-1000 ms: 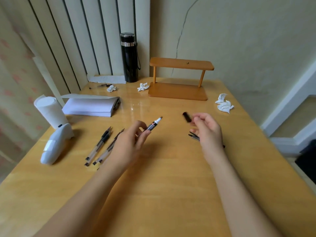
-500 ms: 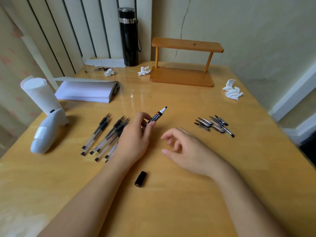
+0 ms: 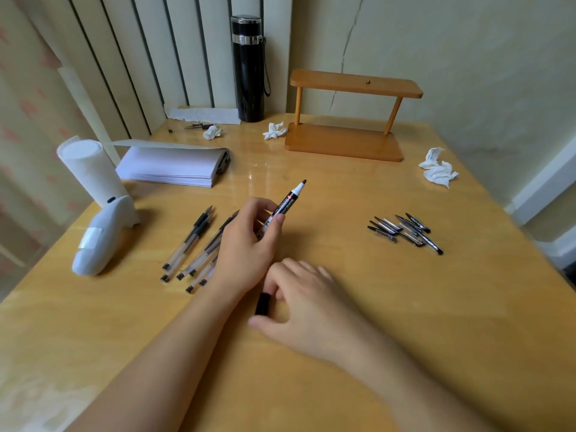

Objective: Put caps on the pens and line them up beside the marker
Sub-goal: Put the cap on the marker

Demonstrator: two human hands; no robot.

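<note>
Fingers (image 3: 278, 220) of the left hand (image 3: 246, 244) are curling tight around the uncapped marker (image 3: 286, 204), pinching its barrel between thumb and fingertips and tilting its dark tip up and away from the person; the right hand (image 3: 311, 304) is lying low over the wooden table (image 3: 343, 353) just nearer the person than the marker, its fingers narrowed around the black marker cap (image 3: 262, 304); whether they are actually gripping the cap or only touching it, I cannot tell, since the cap is sitting on the table partly under the fingertips. Left of the marker, a loose bunch of clear uncapped pens (image 3: 190, 244) is lying on the table, tips pointing away from the person, and the left hand is partly hiding some of them; well to the right of the marker, a small heap of pen caps (image 3: 402, 230) is resting on the table, apart from both hands. Farther left of the marker, a white dispenser (image 3: 99, 235) is lying beside an upright paper roll (image 3: 90, 169); beyond the marker a stack of paper (image 3: 171, 166), a black flask (image 3: 249, 70), a small wooden shelf (image 3: 346, 120) and crumpled tissues (image 3: 439, 171) are sitting toward the wall.
</note>
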